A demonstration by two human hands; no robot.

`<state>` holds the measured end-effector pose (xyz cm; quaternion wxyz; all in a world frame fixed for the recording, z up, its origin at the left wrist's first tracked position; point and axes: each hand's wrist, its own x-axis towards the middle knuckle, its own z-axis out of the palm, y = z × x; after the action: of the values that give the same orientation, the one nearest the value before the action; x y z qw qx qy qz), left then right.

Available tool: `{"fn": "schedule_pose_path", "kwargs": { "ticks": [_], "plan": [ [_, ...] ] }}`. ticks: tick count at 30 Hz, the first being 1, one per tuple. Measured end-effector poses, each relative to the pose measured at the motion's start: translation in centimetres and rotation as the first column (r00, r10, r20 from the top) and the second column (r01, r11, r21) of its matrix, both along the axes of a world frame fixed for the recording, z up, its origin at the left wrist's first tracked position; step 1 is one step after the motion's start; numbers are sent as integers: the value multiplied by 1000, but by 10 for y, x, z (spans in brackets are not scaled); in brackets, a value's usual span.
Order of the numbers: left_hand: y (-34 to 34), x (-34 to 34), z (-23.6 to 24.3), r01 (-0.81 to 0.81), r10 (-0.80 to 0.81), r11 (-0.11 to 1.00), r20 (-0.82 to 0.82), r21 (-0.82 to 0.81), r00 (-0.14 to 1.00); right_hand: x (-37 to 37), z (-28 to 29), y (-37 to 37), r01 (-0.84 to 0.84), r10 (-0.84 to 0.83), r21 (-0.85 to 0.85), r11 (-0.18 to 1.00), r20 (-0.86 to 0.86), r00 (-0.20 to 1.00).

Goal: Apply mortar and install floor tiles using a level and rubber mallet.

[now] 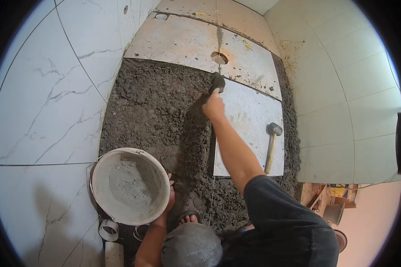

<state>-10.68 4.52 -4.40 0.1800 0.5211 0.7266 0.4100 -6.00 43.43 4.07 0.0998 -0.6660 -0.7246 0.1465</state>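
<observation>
My right hand (214, 106) reaches forward, its fingers closed round what looks like a small trowel (218, 82). The trowel's dark, mortar-coated blade is at the far left corner of a pale floor tile (240, 115), by the seam with the laid tiles. My left hand (169, 196) is against the right side of a round bucket (101, 184), fingers bent along its outer wall and partly hidden. Grey powder (131, 184) lies inside the bucket, which leans slightly. A rubber mallet (272, 144) with a wooden handle rests on the pale tile.
Rough dark mortar (147, 102) covers the floor to the left. Farther laid tiles (178, 38) include a round drain hole (219, 58). Marbled wall tiles (44, 98) flank the left side. White pipe pieces (109, 230) stand below the bucket. A taut string (212, 196) crosses the mortar.
</observation>
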Motion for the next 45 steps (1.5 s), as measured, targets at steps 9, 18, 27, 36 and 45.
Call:
{"fn": "schedule_pose_path", "kwargs": {
  "ticks": [9, 18, 27, 36, 45],
  "plan": [
    [2, 4, 13, -14, 27, 992, 103, -126, 994, 39, 3, -37, -256, 265, -112, 960, 70, 962],
    [3, 2, 13, 32, -38, 992, -53, -122, 998, -25, 12, -40, -164, 171, -117, 980, 54, 984],
    [-3, 3, 12, 4, 3, 991, 47, -136, 999, 32, 10, -62, -240, 241, -34, 970, 66, 968],
    [0, 4, 7, 33, -33, 999, 37, -20, 999, 84, 5, -252, -359, 347, -284, 889, -93, 933],
    [0, 4, 3, 54, -54, 998, -8, -16, 999, 125, 25, -252, -185, 191, -250, 950, 0, 982]
  ]
}}
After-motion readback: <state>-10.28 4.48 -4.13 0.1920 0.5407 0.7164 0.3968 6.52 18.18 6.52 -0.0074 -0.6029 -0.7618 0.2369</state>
